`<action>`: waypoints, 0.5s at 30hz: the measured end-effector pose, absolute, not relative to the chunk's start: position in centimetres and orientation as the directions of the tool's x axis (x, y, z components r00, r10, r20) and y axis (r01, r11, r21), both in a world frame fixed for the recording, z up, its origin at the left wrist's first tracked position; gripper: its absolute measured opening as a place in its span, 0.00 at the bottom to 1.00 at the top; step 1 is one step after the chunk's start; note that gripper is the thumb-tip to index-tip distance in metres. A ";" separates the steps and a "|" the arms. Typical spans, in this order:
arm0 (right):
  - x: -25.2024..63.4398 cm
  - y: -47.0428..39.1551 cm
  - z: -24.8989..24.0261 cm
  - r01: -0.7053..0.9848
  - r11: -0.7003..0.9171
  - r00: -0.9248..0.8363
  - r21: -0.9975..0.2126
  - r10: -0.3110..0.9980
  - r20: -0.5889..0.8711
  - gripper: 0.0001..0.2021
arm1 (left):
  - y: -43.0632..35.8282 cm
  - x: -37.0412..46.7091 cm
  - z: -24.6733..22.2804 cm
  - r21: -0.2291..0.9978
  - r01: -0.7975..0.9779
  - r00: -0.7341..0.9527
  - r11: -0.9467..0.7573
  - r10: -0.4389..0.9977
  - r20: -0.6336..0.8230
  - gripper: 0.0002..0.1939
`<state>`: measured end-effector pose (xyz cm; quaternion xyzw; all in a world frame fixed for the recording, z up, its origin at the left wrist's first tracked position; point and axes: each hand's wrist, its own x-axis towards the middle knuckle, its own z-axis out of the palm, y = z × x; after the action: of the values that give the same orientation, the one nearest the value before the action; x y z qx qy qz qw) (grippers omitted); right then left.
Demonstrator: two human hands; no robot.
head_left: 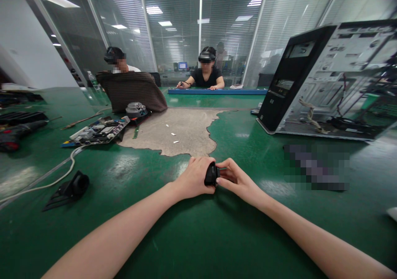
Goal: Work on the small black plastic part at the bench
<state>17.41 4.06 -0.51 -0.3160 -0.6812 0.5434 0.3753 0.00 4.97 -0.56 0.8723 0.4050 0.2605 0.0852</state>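
My left hand (pixel 194 176) is wrapped round a small, black, rounded plastic part (pixel 211 174) just above the green tabletop. From the other side, my right hand (pixel 237 179) pinches the same part's right edge between thumb and fingertips. Most of the part is covered by my fingers, so its exact kind does not show. Beyond my hands lies a bare, greyish patch (pixel 182 130) in the green surface, with a few white scraps on it.
An open computer case (pixel 294 78) stands at the right, near a blurred-out flat item (pixel 316 167). To the left are a circuit board (pixel 99 131), a black plastic piece with a round opening (pixel 72 188), a white cable (pixel 72 159) and a power drill (pixel 18 134). Two people sit opposite.
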 end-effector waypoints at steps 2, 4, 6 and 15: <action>17.3 4.1 -0.4 0.027 0.198 -0.492 -0.980 0.856 0.160 0.09 | 4.9 0.0 -0.6 0.352 0.667 0.534 -0.657 0.750 0.390 0.29; 17.1 4.2 -0.3 0.031 0.198 -0.468 -0.980 0.869 0.161 0.09 | 4.9 0.0 -0.5 0.344 0.671 0.532 -0.656 0.750 0.392 0.29; 16.9 4.3 -0.4 0.036 0.206 -0.457 -0.978 0.873 0.167 0.10 | 4.9 0.1 -0.5 0.340 0.673 0.535 -0.657 0.749 0.390 0.29; 17.5 4.4 -0.3 0.017 0.171 -0.556 -0.985 0.821 0.132 0.13 | 5.0 0.0 -0.5 0.343 0.656 0.548 -0.672 0.737 0.396 0.29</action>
<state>17.53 4.44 -0.28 -0.3093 -0.6774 0.5648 0.3557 0.01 5.03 -0.51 0.8763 0.3974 0.2611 0.0771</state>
